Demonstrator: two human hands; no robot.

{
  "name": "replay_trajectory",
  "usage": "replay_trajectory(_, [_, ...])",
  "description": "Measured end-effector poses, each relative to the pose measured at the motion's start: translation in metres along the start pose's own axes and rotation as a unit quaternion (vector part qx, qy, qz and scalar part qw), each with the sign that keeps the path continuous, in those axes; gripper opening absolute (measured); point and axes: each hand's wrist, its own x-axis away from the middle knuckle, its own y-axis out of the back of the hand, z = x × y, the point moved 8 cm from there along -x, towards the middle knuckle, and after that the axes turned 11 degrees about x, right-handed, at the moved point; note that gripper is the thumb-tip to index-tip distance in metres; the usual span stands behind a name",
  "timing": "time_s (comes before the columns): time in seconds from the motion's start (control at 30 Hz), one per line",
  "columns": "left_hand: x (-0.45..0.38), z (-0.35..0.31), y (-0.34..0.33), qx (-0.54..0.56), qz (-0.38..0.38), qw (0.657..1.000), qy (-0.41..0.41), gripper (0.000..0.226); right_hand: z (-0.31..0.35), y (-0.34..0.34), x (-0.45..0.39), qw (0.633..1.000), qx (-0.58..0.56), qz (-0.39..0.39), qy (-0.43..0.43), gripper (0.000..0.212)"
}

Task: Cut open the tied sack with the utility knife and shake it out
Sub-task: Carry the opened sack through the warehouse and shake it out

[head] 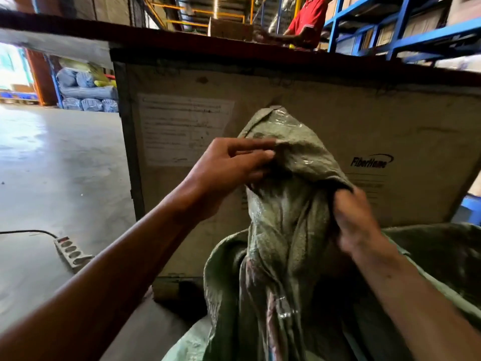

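Note:
A green woven sack hangs in front of me, held up by its top end, its lower part dropping into a wider green sack below. My left hand pinches the sack's upper left fold. At the sack's right edge, my right hand grips the cloth; it is blurred. No utility knife is in view.
A large wooden crate with a paper label and a printed logo stands right behind the sack. A power strip with its cable lies on the concrete floor to the left. Blue shelving and a person in a red shirt are beyond the crate.

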Motion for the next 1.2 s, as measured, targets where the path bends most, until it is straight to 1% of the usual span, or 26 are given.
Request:
replay_trajectory(0.03, [-0.002,-0.007,0.013,-0.013,-0.063,0.998,-0.01,0.015,0.01,0.018,-0.013,0.999,-0.018,-0.038,-0.031,0.024])
replay_trajectory(0.07, [-0.005,-0.012,0.023,-0.046,-0.126,0.991,-0.004,0.006,0.021,0.031,-0.025,0.996,-0.024,-0.056,-0.061,0.02])
replay_trajectory(0.1, [-0.008,-0.011,0.028,-0.098,-0.163,0.981,0.031,0.003,0.035,0.034,-0.034,0.994,-0.041,-0.029,-0.093,0.024])
replay_trajectory(0.13, [-0.009,-0.003,0.023,-0.141,-0.154,0.973,0.101,0.01,0.045,0.029,-0.04,0.989,-0.069,0.011,-0.132,0.038])
replay_trajectory(0.17, [-0.011,0.007,0.012,-0.136,-0.109,0.966,0.189,0.012,0.055,0.026,-0.043,0.982,-0.063,0.049,-0.172,0.05])
replay_trajectory(0.2, [-0.009,0.013,-0.005,-0.085,-0.05,0.959,0.266,0.008,0.071,0.02,-0.039,0.976,-0.042,0.087,-0.196,0.053])
replay_trajectory(0.23, [-0.008,0.012,-0.023,-0.023,0.005,0.949,0.314,0.012,0.088,0.02,-0.035,0.973,-0.016,0.112,-0.201,0.051])
replay_trajectory(0.27, [-0.008,0.007,-0.041,0.029,0.037,0.939,0.341,0.02,0.108,0.023,-0.03,0.972,0.001,0.115,-0.204,0.044])
replay_trajectory(0.3, [-0.008,-0.001,-0.055,0.051,0.043,0.935,0.349,0.02,0.127,0.025,-0.024,0.973,0.012,0.114,-0.199,0.037])
replay_trajectory(0.33, [-0.01,-0.02,-0.065,0.043,0.035,0.936,0.349,0.016,0.149,0.032,-0.02,0.973,0.014,0.112,-0.201,0.034])
replay_trajectory(0.4, [-0.022,-0.068,-0.072,-0.007,0.0,0.951,0.31,0.015,0.19,0.045,-0.019,0.972,0.008,0.093,-0.216,0.038])
replay_trajectory(0.43, [-0.029,-0.093,-0.072,-0.023,-0.014,0.956,0.293,0.014,0.207,0.057,-0.027,0.972,0.023,0.073,-0.222,0.035])
replay_trajectory(0.5, [-0.043,-0.144,-0.071,-0.018,-0.027,0.96,0.278,0.009,0.242,0.079,-0.047,0.972,0.074,0.036,-0.219,0.028])
replay_trajectory(0.57, [-0.06,-0.2,-0.077,-0.014,-0.041,0.963,0.265,0.012,0.292,0.106,-0.07,0.967,0.129,-0.02,-0.217,0.03])
replay_trajectory(0.67, [-0.096,-0.285,-0.104,0.011,-0.042,0.973,0.227,0.015,0.384,0.147,-0.114,0.965,0.183,-0.082,-0.166,0.024])
replay_trajectory(0.77, [-0.139,-0.369,-0.126,0.006,-0.052,0.984,0.17,0.019,0.473,0.203,-0.144,0.956,0.211,-0.146,-0.14,0.039])
replay_trajectory(0.83, [-0.162,-0.412,-0.141,-0.002,-0.055,0.991,0.122,0.023,0.516,0.236,-0.151,0.943,0.255,-0.177,-0.119,0.037])
replay_trajectory(0.9, [-0.181,-0.447,-0.167,0.015,-0.054,0.995,0.085,0.022,0.549,0.257,-0.152,0.936,0.289,-0.17,-0.103,0.044])
replay_trajectory(1.0, [-0.2,-0.479,-0.216,0.041,-0.023,0.998,0.045,0.013,0.585,0.262,-0.136,0.931,0.332,-0.146,-0.037,0.062])
replay_trajectory(1.03, [-0.205,-0.485,-0.231,0.047,-0.009,0.998,0.033,0.01,0.589,0.261,-0.126,0.935,0.328,-0.133,-0.014,0.07])
replay_trajectory(1.07, [-0.21,-0.49,-0.247,0.054,0.007,0.998,0.026,0.008,0.593,0.253,-0.112,0.945,0.308,-0.109,0.008,0.081])
replay_trajectory(1.1, [-0.212,-0.497,-0.262,0.058,0.025,0.998,0.019,0.008,0.591,0.241,-0.097,0.959,0.275,-0.059,0.028,0.091])
replay_trajectory(1.13, [-0.212,-0.504,-0.275,0.061,0.04,0.997,0.011,0.01,0.585,0.224,-0.082,0.966,0.254,-0.004,0.051,0.099])
replay_trajectory(1.17, [-0.213,-0.509,-0.287,0.061,0.063,0.996,0.003,0.013,0.576,0.218,-0.071,0.964,0.258,0.019,0.068,0.099])
replay_trajectory(1.2, [-0.214,-0.514,-0.297,0.055,0.083,0.995,-0.004,0.015,0.573,0.221,-0.064,0.958,0.276,0.01,0.079,0.086])
